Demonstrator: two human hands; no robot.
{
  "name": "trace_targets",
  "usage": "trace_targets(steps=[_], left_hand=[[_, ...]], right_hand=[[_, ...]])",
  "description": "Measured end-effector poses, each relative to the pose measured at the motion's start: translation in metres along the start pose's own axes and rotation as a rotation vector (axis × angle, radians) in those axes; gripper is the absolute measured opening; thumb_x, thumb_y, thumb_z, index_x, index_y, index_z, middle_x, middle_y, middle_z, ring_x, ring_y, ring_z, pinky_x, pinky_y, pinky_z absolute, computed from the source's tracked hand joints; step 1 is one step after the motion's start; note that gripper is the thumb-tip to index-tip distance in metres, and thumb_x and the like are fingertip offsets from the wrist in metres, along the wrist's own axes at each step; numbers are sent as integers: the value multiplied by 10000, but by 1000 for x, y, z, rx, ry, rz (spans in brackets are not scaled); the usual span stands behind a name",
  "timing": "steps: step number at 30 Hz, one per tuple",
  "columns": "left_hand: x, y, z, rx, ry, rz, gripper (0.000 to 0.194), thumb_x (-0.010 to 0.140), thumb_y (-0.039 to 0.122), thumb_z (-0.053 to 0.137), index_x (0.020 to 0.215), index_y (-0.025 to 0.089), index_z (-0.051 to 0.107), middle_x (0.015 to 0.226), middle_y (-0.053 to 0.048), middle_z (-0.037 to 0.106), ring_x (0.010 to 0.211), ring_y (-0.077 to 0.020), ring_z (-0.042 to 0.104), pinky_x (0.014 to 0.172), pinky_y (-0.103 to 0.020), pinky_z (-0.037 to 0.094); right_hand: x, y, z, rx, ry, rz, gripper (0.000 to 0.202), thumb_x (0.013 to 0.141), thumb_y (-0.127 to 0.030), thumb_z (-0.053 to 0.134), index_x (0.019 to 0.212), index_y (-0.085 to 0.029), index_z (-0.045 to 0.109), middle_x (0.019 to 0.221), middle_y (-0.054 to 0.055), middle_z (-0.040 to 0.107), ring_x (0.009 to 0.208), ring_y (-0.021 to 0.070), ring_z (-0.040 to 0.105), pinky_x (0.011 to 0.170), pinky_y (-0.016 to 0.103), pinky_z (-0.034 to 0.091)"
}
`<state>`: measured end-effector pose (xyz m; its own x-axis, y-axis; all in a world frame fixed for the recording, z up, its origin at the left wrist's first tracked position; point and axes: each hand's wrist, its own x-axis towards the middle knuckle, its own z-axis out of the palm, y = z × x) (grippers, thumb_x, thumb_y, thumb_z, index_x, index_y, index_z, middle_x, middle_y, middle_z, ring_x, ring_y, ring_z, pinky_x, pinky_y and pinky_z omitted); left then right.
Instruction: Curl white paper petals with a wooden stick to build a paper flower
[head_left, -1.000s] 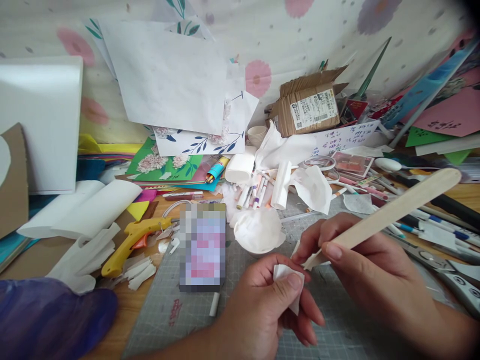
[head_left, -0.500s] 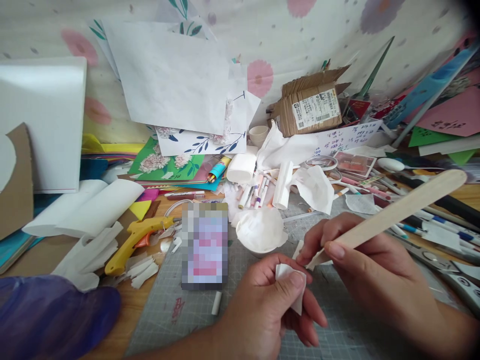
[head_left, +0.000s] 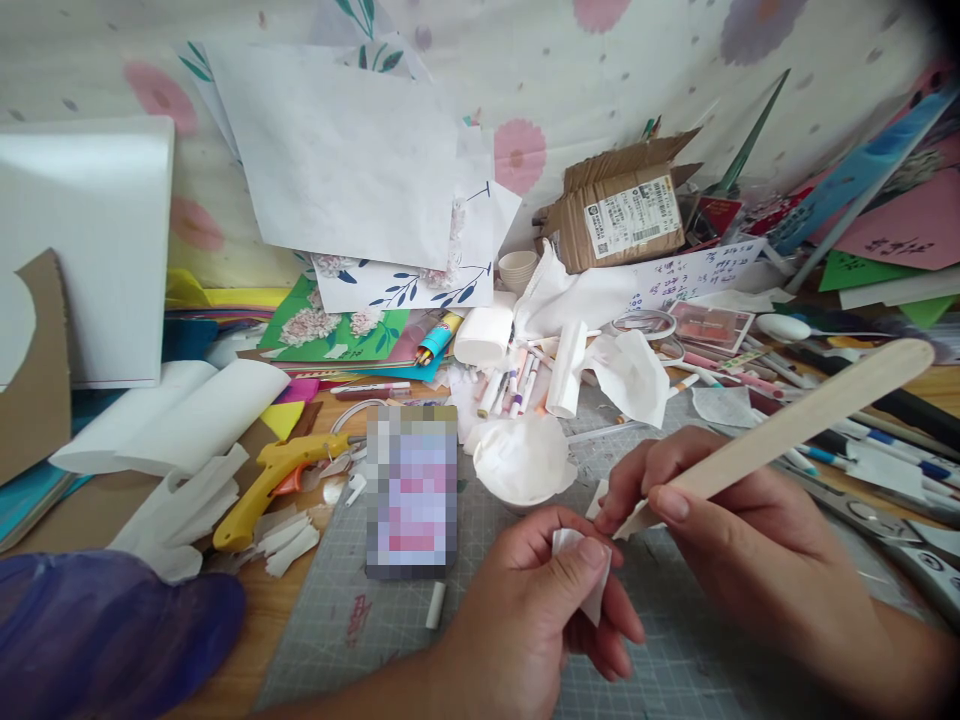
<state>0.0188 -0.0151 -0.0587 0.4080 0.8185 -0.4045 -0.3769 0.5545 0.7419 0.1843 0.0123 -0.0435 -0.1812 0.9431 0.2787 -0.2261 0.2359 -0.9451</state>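
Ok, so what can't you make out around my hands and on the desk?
All in the head view:
- smartphone: screen contents, hidden by pixelation
- white paper piece: partly covered by the left hand's thumb
- wooden craft stick: lower part, partly covered by the right hand
- handwritten paper: writing too small and blurred
- purple object: cut off by the left edge
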Motion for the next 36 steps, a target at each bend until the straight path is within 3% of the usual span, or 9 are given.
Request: trace_targets(steps=[13,30,36], left_hand=[[-1,0,2,25,-24,-49,499,754,602,729,894,182,498,554,12,661,393,-79,539,415,-176,415],[-3,3,5,22,8,0,361,721,423,793,735,154,552,543,14,618,411,-55,470,426,-180,340],[-3,5,5,166,34,22,394,766,392,750,991,149,536,609,12,651,464,-82,517,458,-196,386]], right_hand=[[-2,1,-2,-59,-20,0,152,928,-373,649,827,-289,724,803,16,711,739,189,685,681,310,579],[-4,4,-5,7,-58,25,129,919,-367,660,837,-288,720,821,17,689,736,185,673,678,296,569],[2,-5,0,43,-137,48,113,920,-308,664,827,-255,700,888,33,731,820,174,722,717,256,606]])
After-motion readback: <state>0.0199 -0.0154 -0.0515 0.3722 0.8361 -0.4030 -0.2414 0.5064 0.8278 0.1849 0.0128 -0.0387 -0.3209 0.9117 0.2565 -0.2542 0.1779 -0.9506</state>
